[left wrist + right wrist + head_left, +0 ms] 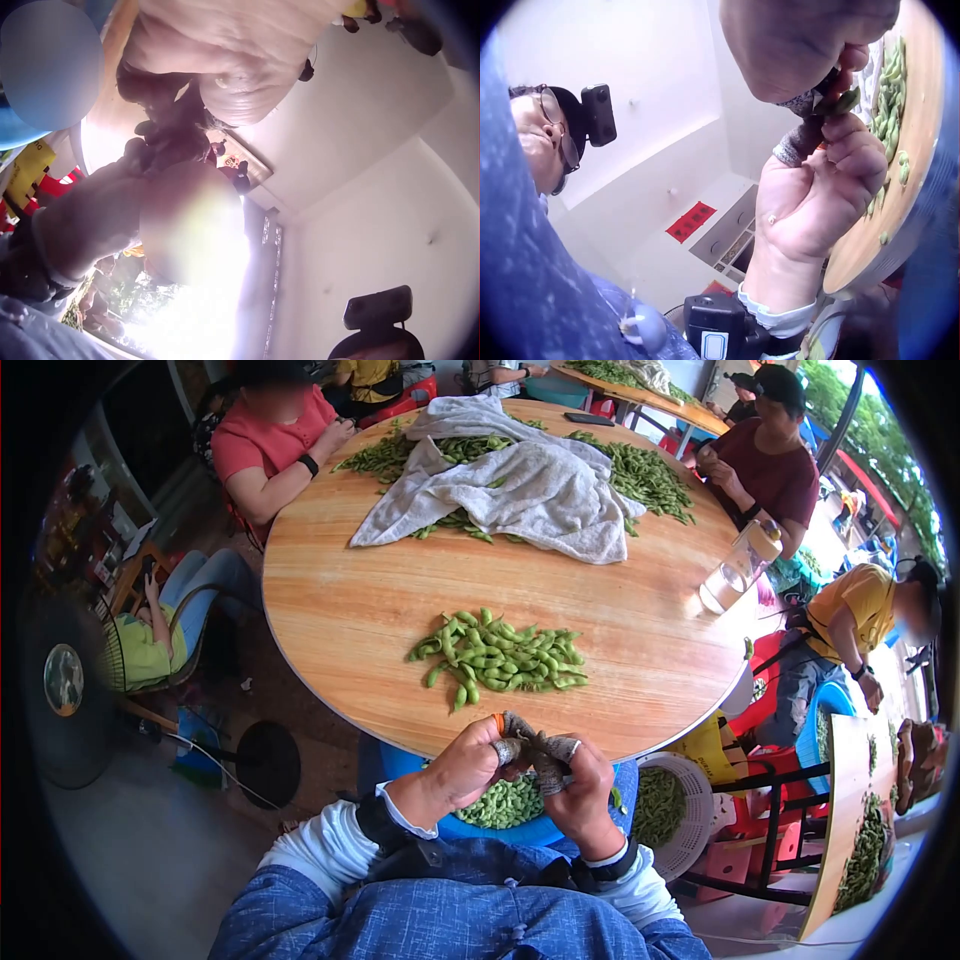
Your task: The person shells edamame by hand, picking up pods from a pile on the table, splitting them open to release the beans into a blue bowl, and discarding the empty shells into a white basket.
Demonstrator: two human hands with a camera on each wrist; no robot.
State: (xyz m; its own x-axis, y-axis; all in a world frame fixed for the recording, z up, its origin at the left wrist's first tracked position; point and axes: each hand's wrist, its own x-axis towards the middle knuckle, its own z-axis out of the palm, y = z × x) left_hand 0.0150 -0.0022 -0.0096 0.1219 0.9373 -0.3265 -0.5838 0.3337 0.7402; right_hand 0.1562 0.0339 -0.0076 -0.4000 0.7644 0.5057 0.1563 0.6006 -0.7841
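Both hands meet over the table's near edge, above a blue basin point(532, 832) of shelled green beans point(505, 805). In the right wrist view a green soybean pod point(840, 103) shows between the fingertips. The left hand point(462, 768), fingers curled, pinches it from one side; the right hand point(582, 800) grips it from the other. Dark grey wraps point(510, 748) cover some thumbs and fingers. In the left wrist view the fingertips are in shadow and the pod is hidden. Just beyond the hands, a small heap of soybean pods point(500, 655) lies on the round wooden table point(330, 600).
A grey towel point(530, 490) covers part of a larger pod pile point(640, 475) at the back. A clear bottle point(735, 570) and a phone point(590, 419) stand and lie on the table. People sit around it. A white basket point(690, 800) of pods is at the right.
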